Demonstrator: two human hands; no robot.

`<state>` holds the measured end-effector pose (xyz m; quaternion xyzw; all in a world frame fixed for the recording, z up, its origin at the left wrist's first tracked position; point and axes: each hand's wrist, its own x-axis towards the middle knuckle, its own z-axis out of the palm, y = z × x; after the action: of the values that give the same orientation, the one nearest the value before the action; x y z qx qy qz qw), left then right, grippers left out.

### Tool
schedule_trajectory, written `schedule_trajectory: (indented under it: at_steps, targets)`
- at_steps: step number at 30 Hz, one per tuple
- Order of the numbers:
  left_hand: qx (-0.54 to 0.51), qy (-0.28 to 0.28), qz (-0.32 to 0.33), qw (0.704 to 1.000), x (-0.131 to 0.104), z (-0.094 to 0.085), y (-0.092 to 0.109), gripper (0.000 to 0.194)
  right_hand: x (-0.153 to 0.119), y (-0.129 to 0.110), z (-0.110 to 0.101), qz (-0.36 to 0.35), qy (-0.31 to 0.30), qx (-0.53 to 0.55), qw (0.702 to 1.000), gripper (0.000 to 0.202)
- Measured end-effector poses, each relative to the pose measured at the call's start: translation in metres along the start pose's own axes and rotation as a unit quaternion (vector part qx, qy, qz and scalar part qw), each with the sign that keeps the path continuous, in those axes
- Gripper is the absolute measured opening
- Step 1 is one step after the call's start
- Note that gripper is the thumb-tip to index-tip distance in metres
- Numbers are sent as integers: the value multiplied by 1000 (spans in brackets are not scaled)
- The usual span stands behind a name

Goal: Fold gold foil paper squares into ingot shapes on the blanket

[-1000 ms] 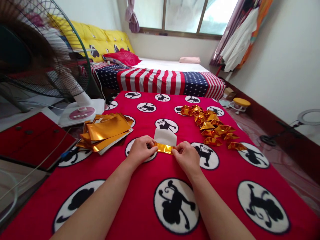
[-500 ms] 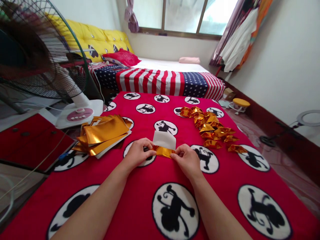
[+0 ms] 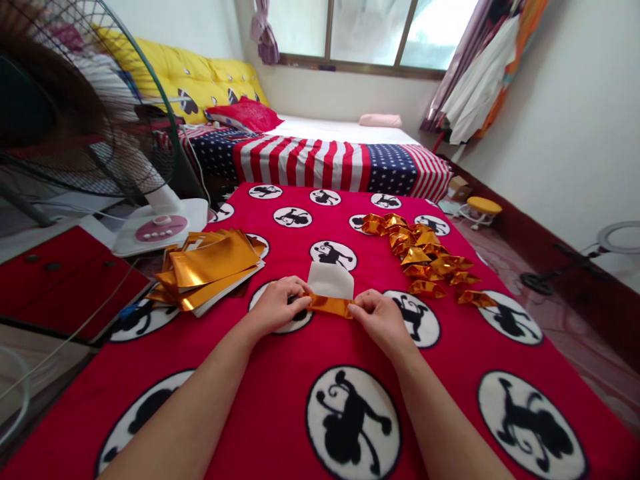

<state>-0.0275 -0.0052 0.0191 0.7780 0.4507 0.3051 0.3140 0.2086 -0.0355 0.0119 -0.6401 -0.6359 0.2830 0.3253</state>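
A sheet of gold foil paper [image 3: 331,306] lies in the middle of the red cloth, its near edge folded over as a gold strip and its white back [image 3: 331,280] facing up beyond the fold. My left hand [image 3: 283,303] pinches the left end of the strip between thumb and fingers. At the right end, my right hand [image 3: 383,318] pinches the strip the same way. Left of my hands is a loose stack of flat gold foil sheets [image 3: 215,263]. To the far right sits a cluster of folded gold paper ingots [image 3: 417,255].
The red cloth [image 3: 260,413] with black figures in white circles covers the surface before me. A fan [image 3: 160,227] stands at the left beside a red cabinet [image 3: 60,280]. Beyond is a bed [image 3: 320,163]; a yellow stool [image 3: 484,205] stands on the floor at right.
My right hand has shifted slightly right along the gold strip, and more of the strip shows between my hands. The stack and the folded ingots stay put.
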Motion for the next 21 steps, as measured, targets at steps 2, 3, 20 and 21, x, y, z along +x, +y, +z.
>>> schedule_trajectory:
  at_steps: [2, 3, 20, 21]
  targets:
    - [0, 19, -5, 1000, 0, 3, -1, 25, -1, -5, 0, 4, 8, -29, 1000, 20]
    - [1, 29, -9, 1000, 0, 4, -2, 24, -2, -7, 0, 6, 12, -42, 999, 21]
    - [12, 102, -26, 994, 2, 14, 0, 22, -6, -14, 6, 7, 54, -119, 991, 23]
    - [14, 102, -26, 994, 2, 14, 0, 22, -6, -14, 6, 9, 51, -120, 991, 23]
